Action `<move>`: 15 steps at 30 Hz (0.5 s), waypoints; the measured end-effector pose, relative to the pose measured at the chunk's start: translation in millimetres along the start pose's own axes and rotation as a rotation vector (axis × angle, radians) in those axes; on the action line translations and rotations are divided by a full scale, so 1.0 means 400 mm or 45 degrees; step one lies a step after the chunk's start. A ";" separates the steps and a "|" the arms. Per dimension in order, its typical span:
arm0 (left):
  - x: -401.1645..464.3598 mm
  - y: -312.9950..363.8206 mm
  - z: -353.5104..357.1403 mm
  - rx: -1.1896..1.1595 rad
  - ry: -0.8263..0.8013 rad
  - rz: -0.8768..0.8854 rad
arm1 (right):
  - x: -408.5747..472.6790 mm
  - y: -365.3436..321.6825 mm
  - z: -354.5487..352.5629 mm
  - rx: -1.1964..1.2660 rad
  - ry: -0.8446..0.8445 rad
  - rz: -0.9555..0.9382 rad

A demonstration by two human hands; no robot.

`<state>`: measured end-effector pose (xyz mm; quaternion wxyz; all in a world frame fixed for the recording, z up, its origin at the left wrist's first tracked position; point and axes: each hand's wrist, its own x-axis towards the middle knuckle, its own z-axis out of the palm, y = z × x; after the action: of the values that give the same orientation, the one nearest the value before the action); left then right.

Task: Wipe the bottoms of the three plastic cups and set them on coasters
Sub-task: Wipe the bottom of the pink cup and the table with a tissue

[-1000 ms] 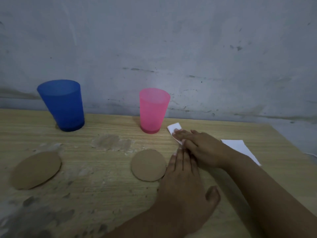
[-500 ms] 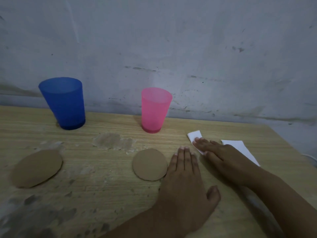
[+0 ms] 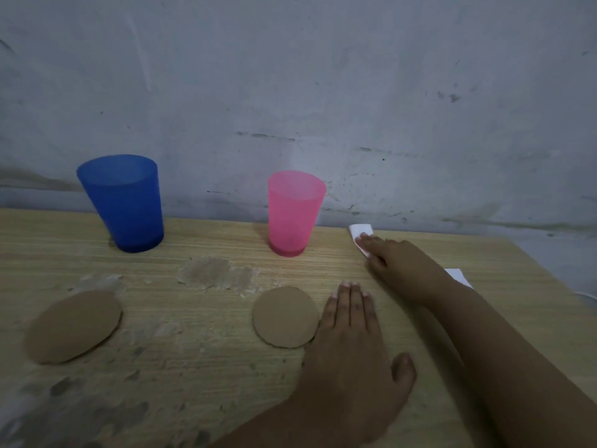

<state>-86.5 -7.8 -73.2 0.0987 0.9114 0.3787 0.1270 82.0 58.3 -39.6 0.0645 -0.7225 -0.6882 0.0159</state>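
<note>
- The blue cup [image 3: 124, 203] stood upright at the back left of the surface [image 3: 200, 367], close to the wall [image 3: 290, 76]; it was translucent plastic, wider at the rim than at the base, with a darker band at the bottom.
- The pink cup [image 3: 294, 213] stood upright to its right, well apart from it, of the same tapered shape and translucent, its base a deeper pink. Only these two cups were in view.
- Both cups rested directly on the bare wood, not on coasters.
- A round brown coaster [image 3: 285, 316] lay flat in front of the pink cup, and a second, left coaster [image 3: 74, 326] lay flat in front of the blue cup; neither carried anything.
- The left hand [image 3: 352, 347] lay palm down on the surface, its grip released, fingers straight and together, with its edge touching the right side of the round brown coaster.
- The right hand [image 3: 400, 266] reached forward to the right of the pink cup, fingers extended and pressing flat on a white folded tissue [image 3: 360, 234] near the wall; its grip was released too, nothing curled round the tissue.
- A white paper [image 3: 458, 278] showed partly behind the right forearm.
- The wood-grain surface bore pale rough patches between the cups and coasters and darker smudges toward the near left corner.
- The wall was grey-white and scuffed.
</note>
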 end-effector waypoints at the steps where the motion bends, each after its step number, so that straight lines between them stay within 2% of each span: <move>1: 0.001 0.002 -0.002 -0.022 0.014 -0.004 | -0.023 0.007 0.001 0.009 0.065 0.004; 6: 0.002 0.003 -0.007 -0.084 0.048 -0.056 | -0.115 -0.008 -0.001 -0.149 0.209 0.071; 8: 0.001 0.004 -0.009 -0.057 0.094 -0.095 | -0.134 -0.025 -0.002 -0.115 0.247 0.102; 11: 0.007 0.002 -0.019 -0.138 0.142 -0.095 | -0.149 -0.045 -0.021 0.281 0.373 0.175; 15: 0.016 -0.010 -0.024 -0.355 0.115 -0.063 | -0.164 -0.046 -0.028 0.876 0.395 0.241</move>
<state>-87.8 0.4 -64.2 0.2102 0.8727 0.3837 0.2169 61.7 -7.1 -30.8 0.4044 -0.7129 -0.5550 0.1422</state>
